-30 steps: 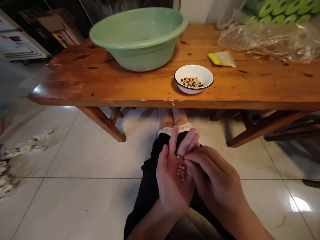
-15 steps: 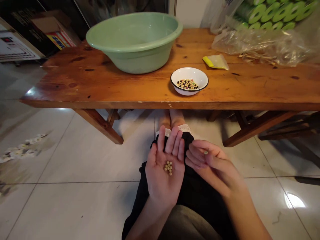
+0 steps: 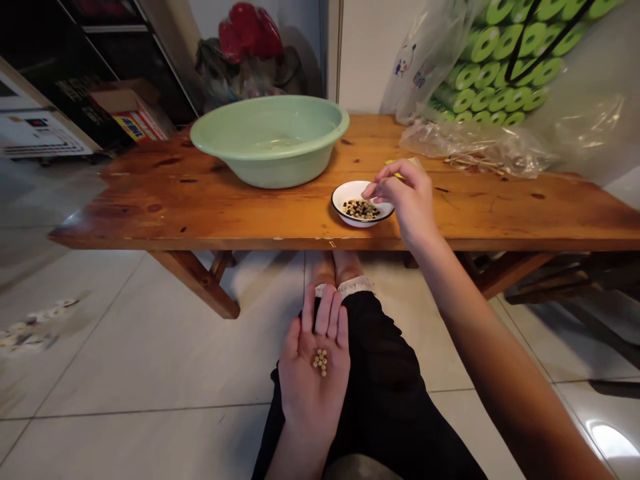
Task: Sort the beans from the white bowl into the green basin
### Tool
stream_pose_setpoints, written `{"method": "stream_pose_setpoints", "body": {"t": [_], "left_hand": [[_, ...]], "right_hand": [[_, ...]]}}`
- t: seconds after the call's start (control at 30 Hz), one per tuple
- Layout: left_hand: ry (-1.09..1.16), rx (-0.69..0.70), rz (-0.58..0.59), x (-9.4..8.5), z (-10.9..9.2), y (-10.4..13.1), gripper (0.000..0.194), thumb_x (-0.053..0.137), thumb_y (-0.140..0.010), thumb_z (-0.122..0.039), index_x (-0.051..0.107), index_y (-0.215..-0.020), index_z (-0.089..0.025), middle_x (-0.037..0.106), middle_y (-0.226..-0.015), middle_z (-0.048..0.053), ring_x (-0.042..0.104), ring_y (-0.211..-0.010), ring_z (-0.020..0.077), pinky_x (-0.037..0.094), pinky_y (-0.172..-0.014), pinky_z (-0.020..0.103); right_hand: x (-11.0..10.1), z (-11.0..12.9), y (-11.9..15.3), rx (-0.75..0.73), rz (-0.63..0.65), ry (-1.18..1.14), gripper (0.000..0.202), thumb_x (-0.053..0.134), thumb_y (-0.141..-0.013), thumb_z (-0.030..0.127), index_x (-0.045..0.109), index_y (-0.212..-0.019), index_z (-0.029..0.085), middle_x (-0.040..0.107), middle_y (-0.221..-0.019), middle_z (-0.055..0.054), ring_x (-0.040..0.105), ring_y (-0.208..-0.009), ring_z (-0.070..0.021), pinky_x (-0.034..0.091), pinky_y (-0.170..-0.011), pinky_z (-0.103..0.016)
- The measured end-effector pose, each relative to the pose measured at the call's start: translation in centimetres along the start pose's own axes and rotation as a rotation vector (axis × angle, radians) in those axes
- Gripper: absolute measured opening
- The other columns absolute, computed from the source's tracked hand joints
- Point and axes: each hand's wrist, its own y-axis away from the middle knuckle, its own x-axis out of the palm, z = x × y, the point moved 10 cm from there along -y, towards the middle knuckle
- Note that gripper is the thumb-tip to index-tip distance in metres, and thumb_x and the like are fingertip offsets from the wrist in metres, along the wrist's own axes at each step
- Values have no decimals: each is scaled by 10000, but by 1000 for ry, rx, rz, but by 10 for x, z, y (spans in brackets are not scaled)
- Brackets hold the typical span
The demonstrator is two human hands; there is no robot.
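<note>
My left hand (image 3: 316, 380) is palm up above my lap, fingers stretched out. Several small cream beads (image 3: 320, 361) lie together in its palm. My right hand (image 3: 407, 197) reaches over the right side of a white bowl (image 3: 340, 212) with a dark rim. Its fingers are bent together with their tips pointing into the bowl; anything pinched there is too small to make out. Inside the bowl lie mixed beads (image 3: 361, 209), mostly cream and black.
The bowl stands near the front edge of a wooden bench (image 3: 260, 223). Behind it to the left is a green basin (image 3: 280, 167). A yellow-and-white packet (image 3: 415, 162) is partly behind my right hand. Clear plastic wrap holds green rolls (image 3: 483, 80) at the back right.
My right hand has moved from beside my left palm, where it pinched a bead, forward to the bowl. The left hand still carries its beads. The view has tilted upward.
</note>
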Motion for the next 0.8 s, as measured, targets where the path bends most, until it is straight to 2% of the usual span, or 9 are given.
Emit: {"method": "stream_pose_setpoints", "body": {"t": [0.1, 0.3, 0.43, 0.53, 0.63, 0.7, 0.8], "left_hand": [[16, -2, 10, -1, 1, -3, 421, 268, -974, -257, 584, -1239, -172, 621, -1285, 118, 564, -1202, 178, 489, -998, 321], [29, -16, 28, 1, 4, -7, 410, 288, -970, -260, 593, -1227, -163, 628, -1273, 121, 565, -1201, 182, 488, -999, 324], [29, -24, 33, 6, 4, -6, 409, 293, -968, -262, 603, -1221, -173, 638, -1262, 109, 570, -1195, 180, 493, -990, 318], [21, -35, 48, 14, 3, -4, 414, 289, -970, -280, 623, -1199, -195, 653, -1245, 81, 578, -1184, 180, 497, -982, 314], [13, -53, 57, 23, 3, 0, 428, 276, -974, -310, 648, -1163, -213, 669, -1224, 48, 590, -1170, 176, 500, -974, 308], [3, -71, 33, 25, 4, 3, 443, 261, -977, -311, 665, -1132, -217, 683, -1200, 40, 603, -1151, 169, 501, -963, 293], [-25, -93, 8, 25, 7, 8, 445, 258, -977, -306, 674, -1114, -225, 684, -1199, 31, 604, -1150, 166, 489, -969, 281]], "right_hand": [[2, -10, -6, -34, -12, 72, 163, 491, -769, 106, 536, -650, 208, 549, -538, 54, 604, -580, -115, 459, -618, -261], [-1, -12, -10, -69, -36, 136, 145, 576, -753, 111, 630, -643, 189, 629, -609, 35, 627, -655, -117, 475, -690, -268], [-3, 0, -3, -77, -52, 148, 163, 556, -800, 110, 628, -677, 188, 585, -570, 48, 608, -635, -110, 473, -689, -268], [0, 30, 32, -105, -8, 173, 139, 552, -852, 135, 654, -776, 192, 599, -631, 41, 596, -648, -103, 476, -690, -259], [16, 55, 91, -53, 187, 311, 132, 597, -851, 135, 697, -881, 215, 674, -861, 14, 623, -804, -104, 487, -738, -233], [32, 61, 135, -6, 372, 349, 194, 591, -859, 112, 691, -964, 241, 662, -839, 29, 617, -765, -83, 495, -699, -201], [43, 61, 182, 17, 476, 324, 262, 573, -864, 69, 645, -1051, 239, 679, -924, 19, 636, -828, -74, 511, -754, -184]]}}
